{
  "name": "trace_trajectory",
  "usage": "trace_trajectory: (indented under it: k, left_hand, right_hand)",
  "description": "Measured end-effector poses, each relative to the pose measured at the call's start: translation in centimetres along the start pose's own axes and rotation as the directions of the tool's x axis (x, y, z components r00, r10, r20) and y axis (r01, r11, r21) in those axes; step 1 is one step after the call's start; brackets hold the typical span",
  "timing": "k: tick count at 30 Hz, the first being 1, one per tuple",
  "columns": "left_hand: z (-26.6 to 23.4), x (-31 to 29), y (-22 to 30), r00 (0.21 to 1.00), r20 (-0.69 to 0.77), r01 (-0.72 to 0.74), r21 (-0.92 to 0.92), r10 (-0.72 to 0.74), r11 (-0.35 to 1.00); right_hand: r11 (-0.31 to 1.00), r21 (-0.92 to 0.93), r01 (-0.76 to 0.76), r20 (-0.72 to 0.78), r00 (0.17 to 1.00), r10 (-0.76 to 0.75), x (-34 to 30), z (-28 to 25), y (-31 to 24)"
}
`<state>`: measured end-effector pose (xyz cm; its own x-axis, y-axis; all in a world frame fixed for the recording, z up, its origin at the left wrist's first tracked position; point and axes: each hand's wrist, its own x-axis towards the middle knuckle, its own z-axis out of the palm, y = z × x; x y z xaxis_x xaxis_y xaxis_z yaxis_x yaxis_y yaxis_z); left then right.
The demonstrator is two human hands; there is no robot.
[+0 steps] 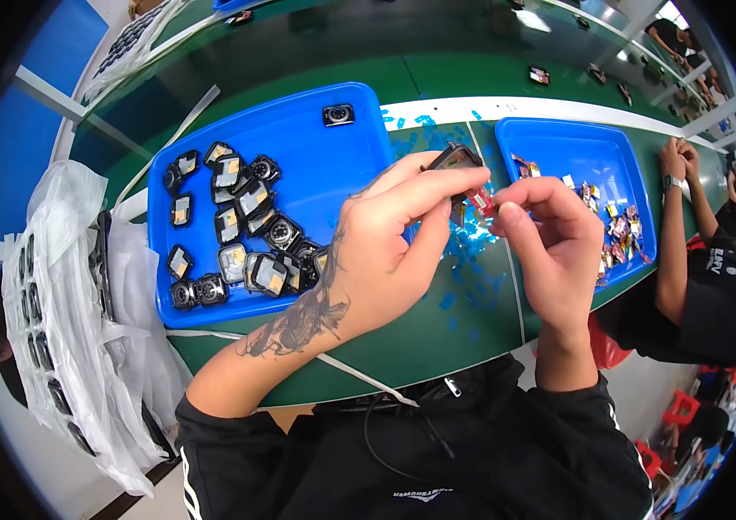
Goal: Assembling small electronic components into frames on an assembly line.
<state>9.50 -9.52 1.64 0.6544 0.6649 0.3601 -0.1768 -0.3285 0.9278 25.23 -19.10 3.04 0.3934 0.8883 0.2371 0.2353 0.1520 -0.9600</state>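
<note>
Above the bench, my left hand (390, 234) is closed around a small black device housing (455, 159), its fingers over the near side. A small red and silver part (480, 202) shows just below the housing, between my two hands. My right hand (559, 251) pinches with thumb and forefinger at the right end of this red part; its exact kind is too small to tell. Left of my hands, a blue tray (299, 121) contains several similar black housings (254, 198), some showing a round ring and others a pale yellow or grey patch.
A second blue tray (559, 134) at the right holds small multicoloured parts (621, 230). Blue film scraps (472, 260) lie on the green bench (385, 351) between the trays. White-wrapped stacked trays (82, 338) stand at the left. A co-worker's arms (674, 225) are at the right.
</note>
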Motion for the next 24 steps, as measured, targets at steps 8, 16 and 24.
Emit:
trace_trajectory:
  k: [8, 16, 24]
  left_hand:
    - [-0.3, 0.3, 0.9, 0.995, 0.031, -0.102, 0.194, 0.097, 0.976]
    - [-0.9, 0.8, 0.6, 0.946, 0.122, -0.323, 0.452, 0.302, 0.831]
    - [-0.6, 0.3, 1.9, 0.984, 0.076, 0.137, 0.251, -0.16, 0.958]
  right_hand:
    - [0.981, 0.177, -0.085, 0.086, 0.994, 0.07, 0.3, -0.9, 0.0]
    - [0.987, 0.088, -0.135, 0.292, 0.951, 0.104, 1.6, -2.0, -0.9]
    - [0.802, -0.404, 0.44, 0.185, 0.898, -0.399, 0.6, -1.5, -0.4]
